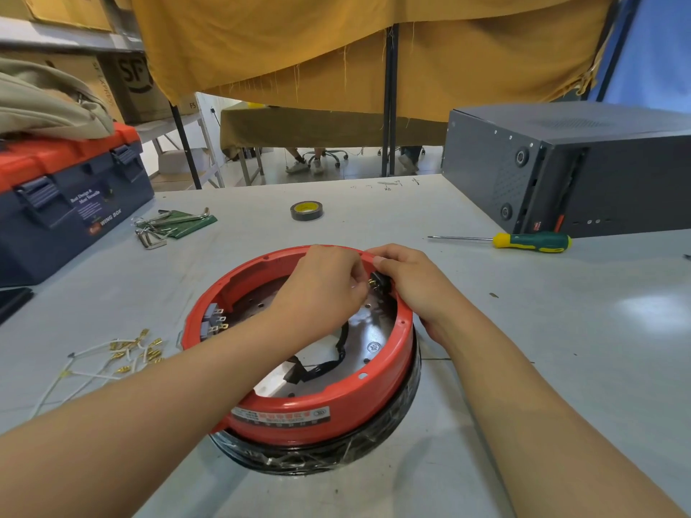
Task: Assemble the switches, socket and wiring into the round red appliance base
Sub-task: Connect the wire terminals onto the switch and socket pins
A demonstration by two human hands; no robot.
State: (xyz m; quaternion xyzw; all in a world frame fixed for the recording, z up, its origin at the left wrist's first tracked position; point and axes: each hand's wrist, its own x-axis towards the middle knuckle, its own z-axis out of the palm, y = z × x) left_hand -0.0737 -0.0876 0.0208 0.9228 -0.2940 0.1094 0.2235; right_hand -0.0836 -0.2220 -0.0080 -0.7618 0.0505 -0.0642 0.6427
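One red base (299, 416) sits at lower centre of the frame on the grey table (561, 368), open side up, w/ a black ring wrapped in clear film under it. Inside the base: a metal plate, one black wire bundle (329, 362) curving across it, and 2 grey switches (211, 321) w/ brass tabs on the left inner wall. One black socket (381, 280) sits at the upper-right inner wall, brass pins facing inward.

2 hands, both at that spot. Right hand (415, 284) wraps over the rim from outside, thumb and fingers curled on the socket. Left hand (321, 289) reaches across the base, fingertips pinched tight at the socket's pins; what it pinches is too small to tell.

Lower left of frame: a loose bunch of white wires (112, 358) w/ brass terminals. Centre left: hex keys (164, 224) on a green pouch. Upper centre: 1 tape roll (306, 210). Right: 1 screwdriver (523, 241), yellow-green handle. Left edge: 1 toolbox (67, 203), blue w/ orange lid, shut. Upper right: 1 dark PC case (583, 170).
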